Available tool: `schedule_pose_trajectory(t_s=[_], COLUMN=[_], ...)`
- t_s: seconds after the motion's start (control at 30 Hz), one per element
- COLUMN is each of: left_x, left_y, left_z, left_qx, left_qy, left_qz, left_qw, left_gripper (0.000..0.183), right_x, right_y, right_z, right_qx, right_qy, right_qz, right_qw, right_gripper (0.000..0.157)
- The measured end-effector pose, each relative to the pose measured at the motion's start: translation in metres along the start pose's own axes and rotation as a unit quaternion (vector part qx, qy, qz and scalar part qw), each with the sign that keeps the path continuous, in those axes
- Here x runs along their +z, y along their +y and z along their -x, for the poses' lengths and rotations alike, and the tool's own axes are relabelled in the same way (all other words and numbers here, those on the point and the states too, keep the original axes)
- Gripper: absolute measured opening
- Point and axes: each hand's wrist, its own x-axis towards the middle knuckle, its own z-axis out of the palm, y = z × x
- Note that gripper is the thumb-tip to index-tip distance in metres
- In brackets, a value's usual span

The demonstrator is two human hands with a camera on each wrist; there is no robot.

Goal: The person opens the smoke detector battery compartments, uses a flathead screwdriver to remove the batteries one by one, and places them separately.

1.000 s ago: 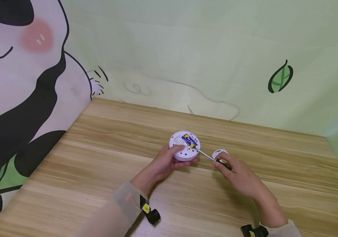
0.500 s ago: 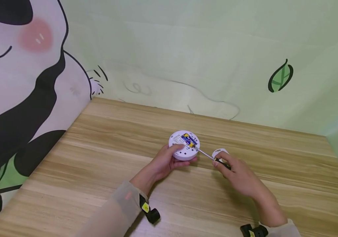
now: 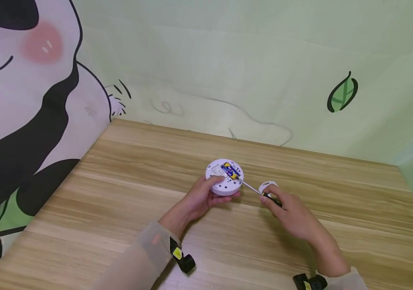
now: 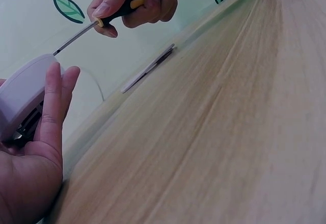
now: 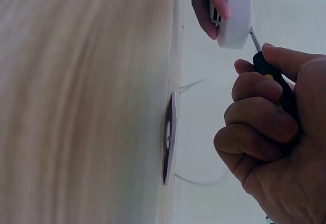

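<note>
My left hand (image 3: 199,198) grips a round white smoke alarm (image 3: 216,190) above the table, its thumb across the face and its fingers underneath. Blue and yellow batteries (image 3: 230,170) sit in the compartment on that face, beside a printed label. In my right hand (image 3: 293,217) is a screwdriver (image 3: 251,188) with a black and yellow handle (image 5: 277,86). The screwdriver's tip meets the alarm's face at the lower right end of the batteries; exactly what it touches is too small to tell. Dark slots show on the alarm's underside in the right wrist view.
A thin white plate (image 3: 265,185) with cut-outs lies on the wood-grain table (image 3: 148,161), partly hidden behind my right hand. Behind the table rises a pale green printed backdrop (image 3: 228,60), with a panda picture at the left.
Both hands, the smoke alarm and the screwdriver hold nearly the same places. The whole view has shifted very slightly.
</note>
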Motion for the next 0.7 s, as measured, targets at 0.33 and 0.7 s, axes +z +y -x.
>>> schedule_pose_trajectory(t_s=[0.33,0.7], left_x=[0.0004,-0.0002], left_y=[0.0000,0.0010], left_z=[-0.0002,0.0000], left_qx=[-0.001,-0.001], left_qy=[0.001,-0.005], left_qz=[-0.005,-0.003], left_qw=[1.0000,1.0000], left_gripper=[0.051,0.052], right_x=[0.0011,0.0016], right_y=[0.0021,0.0012], right_z=[-0.0004,-0.0002], right_qx=[-0.003,-0.011], right_qy=[0.006,0.013], right_qz=[0.004,0.003], right_qw=[1.000,1.000], right_gripper=[0.021,0.022])
